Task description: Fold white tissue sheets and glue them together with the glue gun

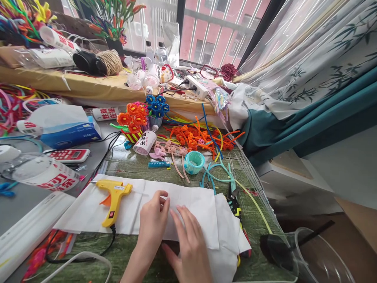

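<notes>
The green wood-grain table mat (132,167) filled the lower view, and on it, from nine o'clock across to four o'clock, lay the white paper sheet (194,196), overlapped with a second layer bunched at its four o'clock corner. Both hands rested on the sheet near six o'clock. The left hand (153,222) lay palm down with its fingertips bent onto the paper, gripping nothing. The right hand (190,239), just beside it towards five o'clock, was spread flat and open, also holding nothing. The work appeared to be pressing the sheet flat. It would likely go best with even pressure from the flats of the fingers, stroking outward from the middle so no crease gets trapped, and with the sleeves and paper kept away from the nozzle of the yellow hot glue gun (114,200), which stood on the sheet at nine o'clock of the hands. A heap of orange pipe cleaners (200,137) lay at twelve o'clock, wire cutters (234,200) lay at three o'clock by the sheet's edge, and a small teal tape roll (194,162) sat at one o'clock.
</notes>
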{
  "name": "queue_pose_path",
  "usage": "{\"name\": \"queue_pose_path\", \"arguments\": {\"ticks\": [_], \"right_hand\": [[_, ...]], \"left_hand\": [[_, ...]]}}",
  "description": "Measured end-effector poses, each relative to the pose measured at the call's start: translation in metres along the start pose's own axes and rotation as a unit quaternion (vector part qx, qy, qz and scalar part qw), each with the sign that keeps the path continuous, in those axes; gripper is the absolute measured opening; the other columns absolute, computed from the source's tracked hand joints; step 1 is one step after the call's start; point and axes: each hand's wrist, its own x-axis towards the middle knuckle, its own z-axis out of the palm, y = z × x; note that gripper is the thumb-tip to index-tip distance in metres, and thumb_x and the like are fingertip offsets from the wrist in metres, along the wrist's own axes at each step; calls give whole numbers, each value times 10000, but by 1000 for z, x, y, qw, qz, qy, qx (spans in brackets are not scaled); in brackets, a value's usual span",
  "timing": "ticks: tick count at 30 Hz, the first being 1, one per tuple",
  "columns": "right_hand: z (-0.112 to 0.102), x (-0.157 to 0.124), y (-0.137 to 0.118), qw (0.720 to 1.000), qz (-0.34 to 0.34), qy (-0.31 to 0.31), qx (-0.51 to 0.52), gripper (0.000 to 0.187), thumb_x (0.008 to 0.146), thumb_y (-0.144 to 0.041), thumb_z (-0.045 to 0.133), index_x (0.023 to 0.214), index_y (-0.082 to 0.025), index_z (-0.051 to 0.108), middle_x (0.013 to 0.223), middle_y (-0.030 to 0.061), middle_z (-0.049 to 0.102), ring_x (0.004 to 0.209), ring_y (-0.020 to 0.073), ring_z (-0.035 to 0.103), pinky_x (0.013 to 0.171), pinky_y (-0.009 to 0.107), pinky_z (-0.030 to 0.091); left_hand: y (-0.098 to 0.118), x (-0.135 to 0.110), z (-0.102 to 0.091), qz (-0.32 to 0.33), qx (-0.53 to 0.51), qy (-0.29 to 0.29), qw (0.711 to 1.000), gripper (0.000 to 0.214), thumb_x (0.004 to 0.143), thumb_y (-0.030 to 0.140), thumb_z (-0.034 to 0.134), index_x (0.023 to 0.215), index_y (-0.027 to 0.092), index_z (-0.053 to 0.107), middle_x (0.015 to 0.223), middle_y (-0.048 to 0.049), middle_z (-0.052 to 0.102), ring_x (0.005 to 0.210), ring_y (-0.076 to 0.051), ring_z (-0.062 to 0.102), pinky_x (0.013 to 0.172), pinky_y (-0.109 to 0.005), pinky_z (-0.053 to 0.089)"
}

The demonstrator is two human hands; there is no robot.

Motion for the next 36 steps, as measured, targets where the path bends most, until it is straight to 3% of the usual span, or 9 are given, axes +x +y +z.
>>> {"name": "queue_pose_path", "arguments": {"ticks": [5,11,19,24,29,33,36], "right_hand": [[16,-1,0,1000,-21,14,-16,679,745,-87,565,1418,-121,481,1419,143,582,1317,306,537,1012,473,530],[9,1,12,999,9,-35,-37,752,756,-160,663,1468,-154,421,1510,145,485,1378,328,478,1076,537,478],[2,11,22,997,21,-73,-5,791,763,-144,674,1497,-207,388,1566,120,410,1430,296,409,1117,513,443],[8,8,11,999,22,-18,-33,623,773,-125,622,1386,-180,517,1465,151,531,1337,330,513,1033,507,507],[23,-3,-2,995,50,84,2,291,945,-199,459,1185,-183,623,1154,150,695,1056,302,672,862,452,574],[29,-5,-6,987,87,129,42,218,1009,-245,434,1034,-214,648,973,100,718,868,243,701,764,366,574],[28,-1,-8,979,105,164,61,214,1021,-237,438,965,-220,644,871,69,717,779,206,700,720,307,555]], "left_hand": [[0,1,-1,2,-16,2,1000,227,784,417,469,879,240,575,691,-28,731,622,-221,708,624,-334,515],[2,1,-1,4,-18,3,1000,237,797,420,477,902,231,577,709,-32,739,631,-222,715,640,-337,521],[2,3,3,5,6,-6,1000,260,820,407,447,952,222,574,787,-59,758,675,-226,719,662,-341,508],[3,4,3,15,38,2,999,248,822,357,443,974,218,580,773,-58,755,683,-234,717,667,-347,501],[5,3,1,32,69,8,997,250,849,333,422,990,216,592,757,-42,750,659,-221,708,660,-338,502],[7,0,0,53,97,1,994,302,886,354,388,1043,218,607,751,-17,739,638,-198,692,658,-318,514],[9,-7,-9,63,139,21,988,387,918,406,348,1117,214,617,873,-46,740,743,-215,697,717,-334,524]]}}
